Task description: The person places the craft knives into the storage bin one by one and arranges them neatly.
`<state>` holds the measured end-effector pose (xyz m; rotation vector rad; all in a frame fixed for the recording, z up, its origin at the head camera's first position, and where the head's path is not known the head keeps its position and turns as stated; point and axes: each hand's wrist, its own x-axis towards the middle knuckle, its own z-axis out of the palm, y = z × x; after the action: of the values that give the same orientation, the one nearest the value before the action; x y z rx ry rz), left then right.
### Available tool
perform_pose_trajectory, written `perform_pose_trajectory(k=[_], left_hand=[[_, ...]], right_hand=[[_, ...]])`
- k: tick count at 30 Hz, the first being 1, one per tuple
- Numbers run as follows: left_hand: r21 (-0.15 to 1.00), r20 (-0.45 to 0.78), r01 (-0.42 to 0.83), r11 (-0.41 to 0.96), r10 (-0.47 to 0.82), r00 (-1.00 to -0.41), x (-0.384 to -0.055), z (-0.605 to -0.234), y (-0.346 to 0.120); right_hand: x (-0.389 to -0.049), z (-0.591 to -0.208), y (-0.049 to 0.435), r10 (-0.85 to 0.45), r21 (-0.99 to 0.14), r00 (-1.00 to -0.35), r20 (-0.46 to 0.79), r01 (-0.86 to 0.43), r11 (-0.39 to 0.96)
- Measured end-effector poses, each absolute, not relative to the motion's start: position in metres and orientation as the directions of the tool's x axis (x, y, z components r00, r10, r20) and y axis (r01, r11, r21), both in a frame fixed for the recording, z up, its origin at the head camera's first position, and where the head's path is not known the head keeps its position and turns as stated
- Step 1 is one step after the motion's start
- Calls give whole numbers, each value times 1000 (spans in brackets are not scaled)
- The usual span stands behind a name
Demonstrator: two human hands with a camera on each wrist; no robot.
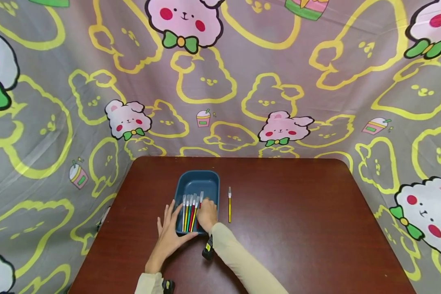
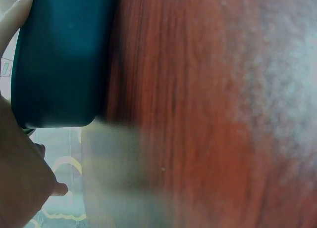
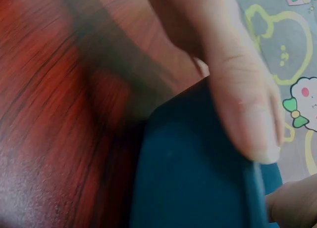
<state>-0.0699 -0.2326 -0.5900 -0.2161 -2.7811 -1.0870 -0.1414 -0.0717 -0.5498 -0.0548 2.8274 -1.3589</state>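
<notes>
A blue tray (image 1: 199,176) holds a row of slim craft knives (image 1: 190,212) with clear caps and gold, green, red and silver handles. My left hand (image 1: 169,234) is spread round its near left corner, thumb along the front rim and forefinger at the left side. Curled over the right side of the tray, my right hand (image 1: 207,215) has its fingertips at a red craft knife (image 1: 201,197), partly hidden by the hand. In the right wrist view, the right thumb (image 3: 247,124) reaches down over the rim. Another craft knife (image 1: 229,206), with a gold handle, lies right of the tray.
The tray stands on a brown wooden table (image 1: 297,220) with rounded far corners. Patterned cloth (image 1: 239,90) hangs behind and along both sides of it. Dark wrist devices (image 1: 208,249) sit at both cuffs.
</notes>
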Motion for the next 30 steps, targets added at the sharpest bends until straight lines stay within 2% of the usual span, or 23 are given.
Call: perform_pose_trajectory(k=[30], left_hand=[[658,215,208,724,84,-973,-71,-590,-233]], right_hand=[[-139,-564,-78,-11,-738,-997,75,-63,672]])
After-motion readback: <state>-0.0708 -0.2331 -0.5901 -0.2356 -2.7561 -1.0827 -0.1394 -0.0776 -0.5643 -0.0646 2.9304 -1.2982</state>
